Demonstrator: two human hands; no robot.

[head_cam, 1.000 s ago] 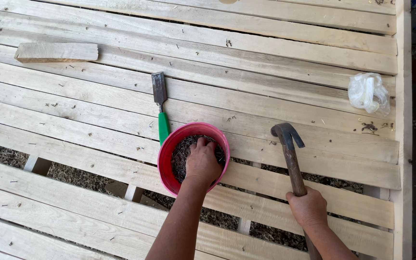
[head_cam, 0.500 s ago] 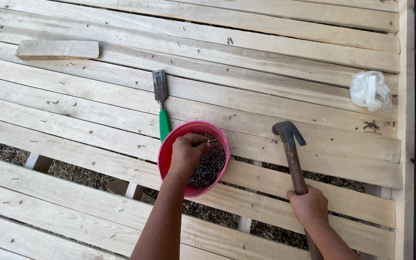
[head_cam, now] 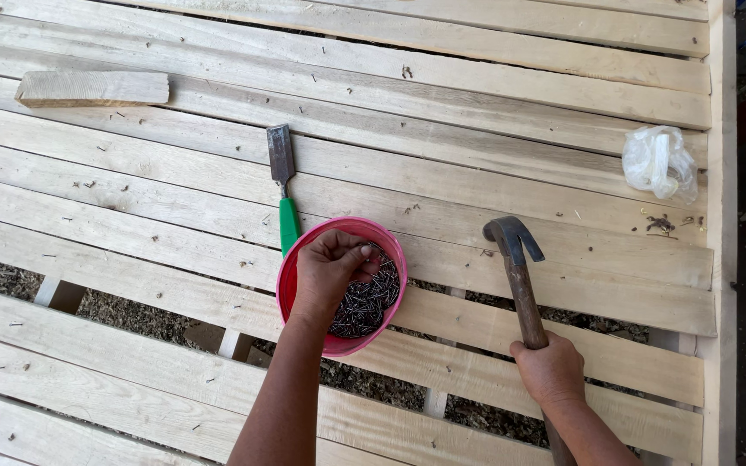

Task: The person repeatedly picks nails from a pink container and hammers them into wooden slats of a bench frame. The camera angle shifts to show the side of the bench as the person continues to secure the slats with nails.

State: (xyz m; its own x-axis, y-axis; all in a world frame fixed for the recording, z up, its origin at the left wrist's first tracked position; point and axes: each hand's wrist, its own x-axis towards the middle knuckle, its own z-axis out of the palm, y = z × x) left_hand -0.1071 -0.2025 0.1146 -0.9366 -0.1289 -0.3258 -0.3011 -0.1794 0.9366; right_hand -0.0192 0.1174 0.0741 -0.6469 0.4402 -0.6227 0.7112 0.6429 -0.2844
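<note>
A pink bowl (head_cam: 390, 246) full of small dark nails (head_cam: 369, 302) sits on the pale wooden slats (head_cam: 477, 121). My left hand (head_cam: 328, 272) hovers over the bowl with its fingers pinched on a few nails. My right hand (head_cam: 550, 371) grips the wooden handle of a claw hammer (head_cam: 515, 259), whose dark head rests on a slat to the right of the bowl.
A green-handled chisel (head_cam: 284, 185) lies just behind the bowl. A loose wood offcut (head_cam: 92, 88) lies at the far left, a crumpled clear plastic bag (head_cam: 658, 162) at the right. Gaps between the slats show rubble below. Stray nails dot the boards.
My left hand has lifted out of the nails and shifted to the bowl's left side, now pinching a few nails. The hammer and right hand have stayed put.
</note>
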